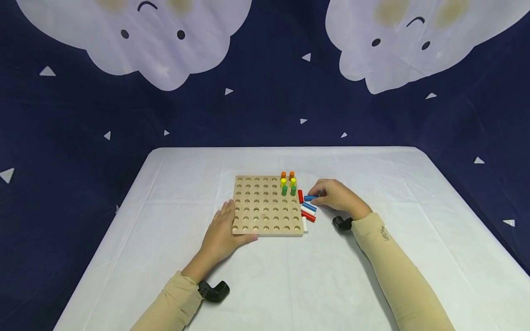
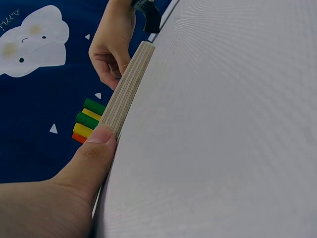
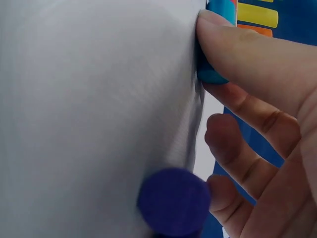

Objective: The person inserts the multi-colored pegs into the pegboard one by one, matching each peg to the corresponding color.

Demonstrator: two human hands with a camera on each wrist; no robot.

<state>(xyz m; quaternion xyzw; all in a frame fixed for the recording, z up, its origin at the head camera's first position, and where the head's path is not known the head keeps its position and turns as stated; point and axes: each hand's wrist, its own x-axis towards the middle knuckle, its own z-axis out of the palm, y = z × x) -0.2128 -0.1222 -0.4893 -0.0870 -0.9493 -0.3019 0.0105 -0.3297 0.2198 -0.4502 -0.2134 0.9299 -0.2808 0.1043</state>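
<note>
A wooden pegboard (image 1: 265,205) with rows of round holes lies on the table. My left hand (image 1: 221,234) rests at its near left corner, fingers straight along the left side. The left thumb (image 2: 94,148) presses the front edge. Right of the board, my right hand (image 1: 336,196) pinches a blue peg (image 3: 212,77) between thumb and finger; the peg lies level at the tabletop. Beside it are a red peg (image 1: 300,196), another blue peg (image 1: 309,207), a white peg (image 1: 305,224) and further loose pegs. Orange, yellow and green pegs (image 1: 293,190) stand in pairs at the board's far right.
A white cloth covers the table (image 1: 265,285). Behind it hangs a dark blue backdrop (image 1: 265,115) with clouds and small triangles. Each wrist wears a black camera mount (image 1: 214,291). A round purple-blue shape (image 3: 173,202) appears low in the right wrist view; its kind is unclear.
</note>
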